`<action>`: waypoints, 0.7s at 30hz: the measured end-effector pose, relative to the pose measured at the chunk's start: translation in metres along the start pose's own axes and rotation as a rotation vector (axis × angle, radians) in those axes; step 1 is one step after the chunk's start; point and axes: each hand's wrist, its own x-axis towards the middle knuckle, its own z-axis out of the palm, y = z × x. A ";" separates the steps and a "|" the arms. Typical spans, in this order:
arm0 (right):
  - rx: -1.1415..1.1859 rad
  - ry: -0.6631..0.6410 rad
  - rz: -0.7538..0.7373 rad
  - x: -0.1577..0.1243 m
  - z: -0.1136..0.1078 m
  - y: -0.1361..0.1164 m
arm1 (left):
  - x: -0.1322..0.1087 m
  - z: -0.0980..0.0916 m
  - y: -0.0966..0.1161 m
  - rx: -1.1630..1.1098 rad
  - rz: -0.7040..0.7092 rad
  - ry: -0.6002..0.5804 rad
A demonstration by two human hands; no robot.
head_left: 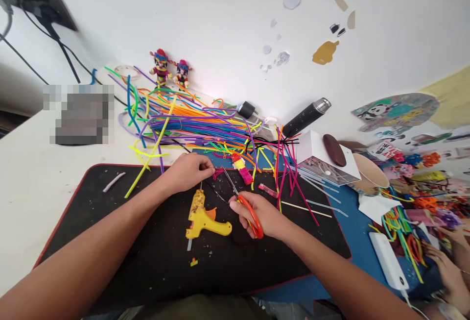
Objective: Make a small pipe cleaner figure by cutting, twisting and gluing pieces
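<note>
My left hand point(189, 171) is closed in a pinch on a short pink pipe cleaner piece point(217, 173) above the black mat point(110, 241). My right hand point(259, 214) grips orange-handled scissors point(244, 202), whose blades point up toward that pink piece. A yellow glue gun point(203, 217) lies on the mat between my hands. A small pink and yellow pipe cleaner figure point(242, 169) lies just beyond the scissors' tips.
A big heap of coloured pipe cleaners point(191, 124) covers the table behind. Two small dolls point(171, 70) stand by the wall. A black flask point(306, 116), a white box point(323, 160), a paper cup point(369, 175) and a white power bank point(389, 261) sit right. Another person's hands point(450, 261) work at far right.
</note>
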 end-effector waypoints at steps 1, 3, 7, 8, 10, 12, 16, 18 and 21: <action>0.013 0.008 -0.017 -0.002 0.000 0.001 | 0.000 -0.002 0.000 -0.027 -0.008 -0.013; 0.038 0.026 -0.056 -0.006 0.001 0.004 | -0.001 -0.005 0.001 -0.058 -0.014 -0.024; 0.071 0.051 -0.128 -0.011 0.003 0.008 | -0.004 -0.012 0.010 -0.129 -0.028 0.010; 0.078 0.056 -0.139 -0.011 0.004 0.009 | -0.005 -0.014 0.014 -0.152 -0.029 0.028; 0.087 0.067 -0.156 -0.010 0.005 0.011 | -0.007 -0.017 0.024 -0.177 -0.022 0.048; 0.092 0.082 -0.178 -0.008 0.007 0.012 | -0.009 -0.021 0.035 -0.148 -0.007 0.033; 0.133 0.110 -0.255 -0.002 0.012 0.016 | -0.010 -0.024 0.054 -0.040 -0.010 0.029; 0.159 0.102 -0.274 0.001 0.014 0.018 | -0.010 -0.024 0.059 -0.004 -0.012 0.043; 0.195 0.083 -0.282 0.003 0.016 0.021 | -0.009 -0.022 0.060 0.031 -0.031 0.061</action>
